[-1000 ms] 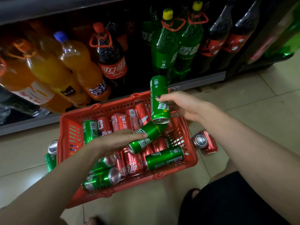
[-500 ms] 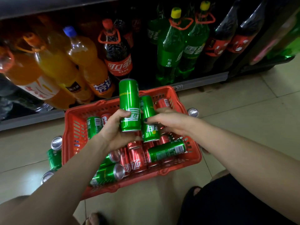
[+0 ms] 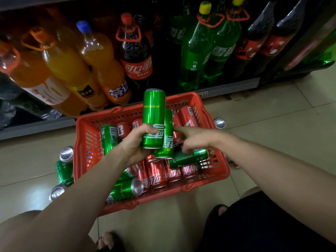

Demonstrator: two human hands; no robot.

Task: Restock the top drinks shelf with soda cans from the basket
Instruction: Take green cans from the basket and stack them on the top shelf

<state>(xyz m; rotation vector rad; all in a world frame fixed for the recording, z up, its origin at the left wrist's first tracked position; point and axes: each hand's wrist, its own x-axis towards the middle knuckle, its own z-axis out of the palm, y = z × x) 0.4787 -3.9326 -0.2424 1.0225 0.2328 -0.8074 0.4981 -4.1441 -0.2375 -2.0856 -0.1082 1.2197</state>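
Observation:
A red plastic basket [image 3: 85, 142] stands on the floor and holds several red and green soda cans. Above it my left hand [image 3: 135, 148] grips an upright green can [image 3: 153, 113]. A second green can [image 3: 168, 137] stands pressed against the first one's right side. My right hand [image 3: 195, 140] is blurred; its straight forefinger touches that second can's right edge. Whether my left fingers also hold the second can is hidden. The top drinks shelf is out of view.
Behind the basket, a low shelf [image 3: 36, 128] carries large orange, cola and green soda bottles. Loose cans lie on the tiled floor left of the basket [image 3: 63, 171], and one stands at its right [image 3: 219, 123]. My sandalled feet show at the bottom edge.
My left hand lifted a green can from the basket and brought it beside the one my right hand held. My right fingers have slid back from the front of that can to its edge.

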